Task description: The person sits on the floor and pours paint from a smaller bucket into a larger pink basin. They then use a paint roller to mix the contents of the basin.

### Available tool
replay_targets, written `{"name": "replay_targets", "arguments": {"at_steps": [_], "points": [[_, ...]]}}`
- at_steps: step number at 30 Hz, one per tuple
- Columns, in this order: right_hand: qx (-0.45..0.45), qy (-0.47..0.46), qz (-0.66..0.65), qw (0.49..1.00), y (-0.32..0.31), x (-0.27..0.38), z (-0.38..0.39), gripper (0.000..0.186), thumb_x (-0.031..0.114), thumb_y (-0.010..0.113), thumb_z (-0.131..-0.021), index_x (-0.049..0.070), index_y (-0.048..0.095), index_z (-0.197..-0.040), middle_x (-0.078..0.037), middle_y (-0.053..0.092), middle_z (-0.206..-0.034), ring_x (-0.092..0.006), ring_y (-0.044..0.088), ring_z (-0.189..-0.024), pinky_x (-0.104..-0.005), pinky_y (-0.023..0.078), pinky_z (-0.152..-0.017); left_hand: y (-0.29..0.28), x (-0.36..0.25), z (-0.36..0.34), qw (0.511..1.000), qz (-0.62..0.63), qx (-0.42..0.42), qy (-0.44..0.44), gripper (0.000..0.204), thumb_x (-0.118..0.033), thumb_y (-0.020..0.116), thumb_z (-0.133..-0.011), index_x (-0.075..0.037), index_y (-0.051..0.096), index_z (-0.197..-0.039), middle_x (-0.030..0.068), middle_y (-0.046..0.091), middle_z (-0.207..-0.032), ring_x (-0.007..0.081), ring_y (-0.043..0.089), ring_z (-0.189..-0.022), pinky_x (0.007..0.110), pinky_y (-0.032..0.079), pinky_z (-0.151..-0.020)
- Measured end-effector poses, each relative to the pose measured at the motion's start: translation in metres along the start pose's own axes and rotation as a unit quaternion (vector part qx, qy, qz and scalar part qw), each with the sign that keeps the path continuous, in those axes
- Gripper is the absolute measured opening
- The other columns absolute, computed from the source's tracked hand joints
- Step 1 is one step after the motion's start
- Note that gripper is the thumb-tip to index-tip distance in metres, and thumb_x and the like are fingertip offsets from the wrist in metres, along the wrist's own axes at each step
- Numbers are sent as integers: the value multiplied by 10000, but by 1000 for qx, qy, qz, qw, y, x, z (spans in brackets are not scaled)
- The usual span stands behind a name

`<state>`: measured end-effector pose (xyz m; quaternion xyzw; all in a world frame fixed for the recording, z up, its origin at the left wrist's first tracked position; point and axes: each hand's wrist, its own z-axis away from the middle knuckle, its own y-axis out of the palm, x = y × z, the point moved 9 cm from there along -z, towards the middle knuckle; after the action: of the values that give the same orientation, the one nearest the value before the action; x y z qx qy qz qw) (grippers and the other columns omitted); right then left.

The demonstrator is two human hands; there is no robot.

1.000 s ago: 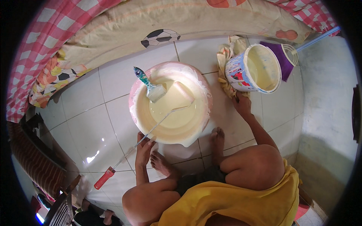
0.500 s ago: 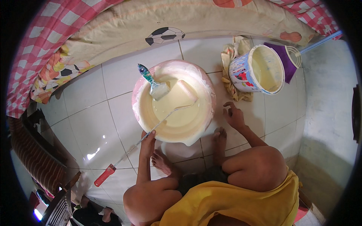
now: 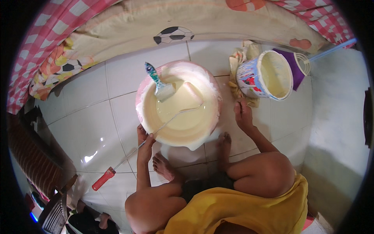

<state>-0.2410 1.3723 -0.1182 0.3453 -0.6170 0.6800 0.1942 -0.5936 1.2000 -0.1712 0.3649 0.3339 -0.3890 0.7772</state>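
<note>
A pink basin (image 3: 216,84) with cream-coloured paint (image 3: 173,111) in it stands on the floor before me. My left hand (image 3: 145,142) grips its near-left rim, the thumb close to the metal rod of a paint roller (image 3: 192,93). The roller's head lies in the paint; its red handle (image 3: 103,178) sticks out over the floor at the lower left. A paintbrush (image 3: 165,92) with a green-stained handle leans inside the basin. My right hand (image 3: 244,116), fingers drawn together, is just below a paint bucket (image 3: 249,80); whatever its fingers hold is hidden.
Crumpled beige cloth or paper (image 3: 251,50) lies beside and under the bucket. Behind it are a purple dustpan-like piece (image 3: 290,66) and a blue pole (image 3: 335,48). A patterned fabric (image 3: 218,23) hangs at the back. A pale wall (image 3: 337,117) stands to the right.
My right hand has gone from spread fingers to closed ones and moved slightly up toward the bucket. My left hand has shifted a little left and up, its fingers around the rim.
</note>
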Motion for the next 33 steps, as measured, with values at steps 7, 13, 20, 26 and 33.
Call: {"name": "replay_targets", "arguments": {"at_steps": [7,13,20,26,33], "points": [[-118,168,-136,969,-41,-87,45,386,343,393,-949,10,566,-855,-22,513,-634,-127,455,-539,-283,365,-494,-5,1,-3,1000,-25,16,1,496,-374,403,-933,-88,284,-1320,109,400,-1289,255,413,-1210,439,397,-936],[-289,249,-361,851,-184,-152,20,533,501,383,-931,9,549,-1048,-51,609,-843,-156,559,-651,-273,431,-539,21,4,-3,995,64,60,-40,650,-395,445,-914,-141,146,-1432,108,289,-1423,307,329,-1294,473,384,-958],[-72,280,-332,898,-170,-107,-55,583,514,472,-900,37,488,-1234,-43,620,-1079,-121,589,-931,-284,468,-822,25,4,-5,995,84,45,-39,642,-308,493,-901,-121,167,-1421,97,384,-1366,221,476,-1181,377,463,-890],[-93,226,-322,915,-182,-103,-69,564,299,608,-865,-50,424,-1269,-125,541,-1193,-187,530,-1093,-317,409,-950,31,5,-19,992,84,82,-44,680,-262,532,-892,-125,147,-1435,74,381,-1360,187,460,-1184,351,462,-877],[-103,151,-263,947,-184,-60,-76,361,153,604,-828,-63,554,-1112,-121,621,-1017,-162,596,-901,-280,453,-825,50,8,-13,989,41,116,-83,843,-367,596,-825,-141,74,-1447,99,321,-1391,244,390,-1233,424,406,-930]]}}
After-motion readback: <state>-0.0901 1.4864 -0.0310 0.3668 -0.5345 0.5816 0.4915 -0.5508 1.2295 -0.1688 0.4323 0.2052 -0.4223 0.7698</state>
